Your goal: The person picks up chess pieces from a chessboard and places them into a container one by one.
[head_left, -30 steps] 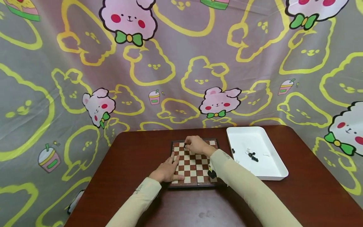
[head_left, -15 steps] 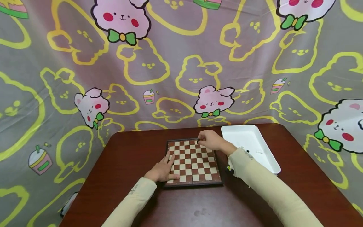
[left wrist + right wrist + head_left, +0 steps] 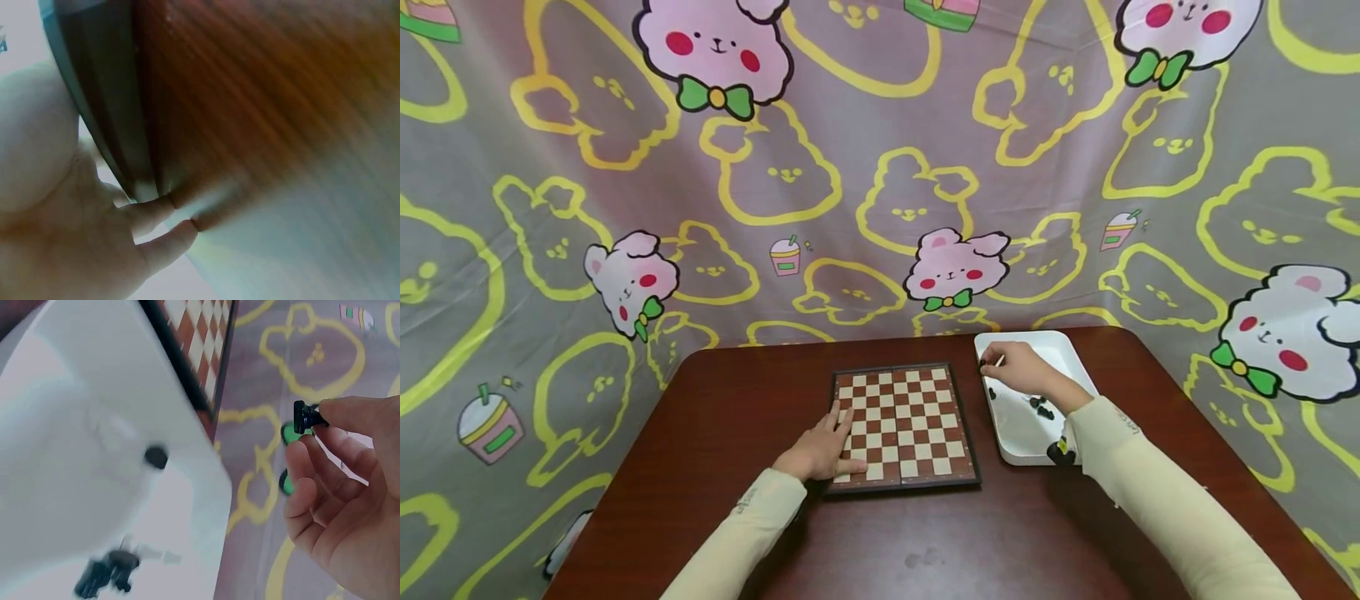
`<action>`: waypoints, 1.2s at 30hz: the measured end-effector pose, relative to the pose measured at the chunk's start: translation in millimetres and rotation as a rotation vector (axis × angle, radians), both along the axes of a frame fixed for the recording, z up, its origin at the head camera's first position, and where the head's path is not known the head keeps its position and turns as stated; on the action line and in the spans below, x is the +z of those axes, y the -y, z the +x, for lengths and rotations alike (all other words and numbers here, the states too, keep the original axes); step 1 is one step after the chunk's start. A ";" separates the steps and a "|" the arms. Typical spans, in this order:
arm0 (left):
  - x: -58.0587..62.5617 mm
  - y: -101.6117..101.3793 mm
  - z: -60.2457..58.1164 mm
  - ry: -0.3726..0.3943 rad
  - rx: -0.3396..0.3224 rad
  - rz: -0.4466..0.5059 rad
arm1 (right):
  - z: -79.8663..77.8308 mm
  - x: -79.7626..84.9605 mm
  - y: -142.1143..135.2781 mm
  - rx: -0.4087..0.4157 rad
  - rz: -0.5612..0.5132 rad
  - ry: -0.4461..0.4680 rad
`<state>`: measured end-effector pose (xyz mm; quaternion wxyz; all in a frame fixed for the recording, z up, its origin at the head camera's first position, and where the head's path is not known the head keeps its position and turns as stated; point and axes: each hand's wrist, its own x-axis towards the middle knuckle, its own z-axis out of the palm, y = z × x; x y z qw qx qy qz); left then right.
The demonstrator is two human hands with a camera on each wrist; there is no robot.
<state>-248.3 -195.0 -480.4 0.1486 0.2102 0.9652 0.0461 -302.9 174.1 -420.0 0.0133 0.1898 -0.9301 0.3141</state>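
Note:
My left hand (image 3: 820, 450) rests with spread fingers on the left edge of a brown-and-cream chessboard (image 3: 917, 425). Seen from the left wrist, that hand (image 3: 69, 231) lies along the board's dark side (image 3: 109, 94). My right hand (image 3: 1018, 368) is over the far left part of a white tray (image 3: 1013, 429). Between its thumb and index finger it pinches a small black chess piece (image 3: 305, 417), base outward; the fingers hide the piece's top. No pieces show on the board's squares.
Inside the tray lie several black chess pieces (image 3: 1042, 408), a single one (image 3: 992, 393) by its left wall, and pale pieces (image 3: 159, 555). The board and tray stand on a dark red-brown table (image 3: 745, 400). A patterned curtain (image 3: 850, 192) hangs behind and at the sides.
My right hand has moved right with a black chess piece, from the far part of the board to over the tray. The left hand has stayed on the board's edge.

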 end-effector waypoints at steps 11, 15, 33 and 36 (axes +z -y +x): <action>-5.8 -1.8 3.4 -0.002 -0.004 0.013 | -0.6 -24.3 -44.9 -0.043 0.012 0.032; -5.8 -1.4 4.5 -0.005 -0.002 0.010 | 2.1 -25.1 -52.7 -0.037 0.035 0.047; 2.1 4.1 4.6 0.039 0.024 0.038 | 25.7 -20.4 -74.1 -0.053 0.113 0.067; 4.6 4.0 2.0 0.070 0.037 0.050 | 30.3 -21.6 -74.5 -0.055 0.133 0.047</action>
